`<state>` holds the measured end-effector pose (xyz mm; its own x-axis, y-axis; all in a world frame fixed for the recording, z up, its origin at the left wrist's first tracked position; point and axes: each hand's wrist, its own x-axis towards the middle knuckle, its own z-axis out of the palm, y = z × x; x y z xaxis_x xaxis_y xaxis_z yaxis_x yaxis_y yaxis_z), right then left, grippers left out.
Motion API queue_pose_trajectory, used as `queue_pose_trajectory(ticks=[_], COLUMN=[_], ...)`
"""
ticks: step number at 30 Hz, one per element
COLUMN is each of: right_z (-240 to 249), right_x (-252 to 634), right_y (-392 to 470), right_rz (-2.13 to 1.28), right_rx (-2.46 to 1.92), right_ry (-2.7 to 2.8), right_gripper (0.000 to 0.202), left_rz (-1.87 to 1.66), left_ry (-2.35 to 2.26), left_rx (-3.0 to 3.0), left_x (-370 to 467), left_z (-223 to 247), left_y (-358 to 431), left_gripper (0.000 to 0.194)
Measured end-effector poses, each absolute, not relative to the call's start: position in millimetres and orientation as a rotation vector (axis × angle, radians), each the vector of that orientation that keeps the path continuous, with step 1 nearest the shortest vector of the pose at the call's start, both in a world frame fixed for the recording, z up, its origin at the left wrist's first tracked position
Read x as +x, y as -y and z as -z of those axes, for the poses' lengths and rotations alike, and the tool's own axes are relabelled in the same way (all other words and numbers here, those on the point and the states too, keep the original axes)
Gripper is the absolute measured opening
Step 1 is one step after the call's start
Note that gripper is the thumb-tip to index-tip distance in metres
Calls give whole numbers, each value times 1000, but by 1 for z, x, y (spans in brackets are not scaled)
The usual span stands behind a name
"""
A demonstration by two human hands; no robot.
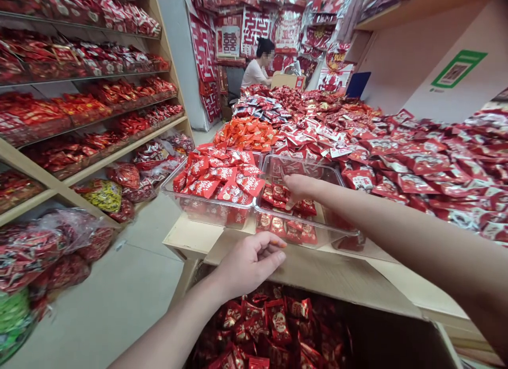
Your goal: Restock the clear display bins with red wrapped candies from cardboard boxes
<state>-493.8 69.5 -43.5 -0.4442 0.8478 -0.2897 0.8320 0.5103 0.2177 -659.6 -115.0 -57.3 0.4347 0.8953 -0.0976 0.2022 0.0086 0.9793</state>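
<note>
My right hand (298,189) reaches into a clear plastic bin (337,228), just over the small red candy packets (278,226) on its floor. Its visible fingers are spread, and I make out nothing held. Empty and loosely bent, my left hand (256,260) hovers over the flap (317,268) of a cardboard box, with thumb and fingers apart. Inside that box lie many shiny red-and-gold candy packets (278,321). Left of the first bin stands a second clear bin (206,207), heaped with larger bright red packets (218,176).
Behind the bins, the display table carries heaps of red packets (420,162) and orange packets (246,133). Packed shelves (95,117) line the left side, with bagged goods (51,252) on the floor. At the back sits a person (256,72).
</note>
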Motion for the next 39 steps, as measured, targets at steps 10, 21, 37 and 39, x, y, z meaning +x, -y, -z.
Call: queue_pose_trajectory(ticks=[10, 21, 37, 39], right_z=[44, -3, -20, 6], right_x=[-486, -470, -471, -471], right_y=[-68, -47, -19, -43], right_rz=[-50, -269, 27, 30], right_rx=[1448, 1632, 1614, 1465], right_ry=[-2339, -2398, -2712, -2522], right_gripper=[32, 30, 27, 23], left_rz=[-709, -819, -1524, -1535], left_ry=[-1024, -976, -846, -854], left_rx=[1482, 1292, 1401, 1468], left_x=[-660, -662, -626, -628], left_z=[58, 58, 8, 15], left_y=[114, 113, 41, 36], left_gripper=[21, 26, 15, 17])
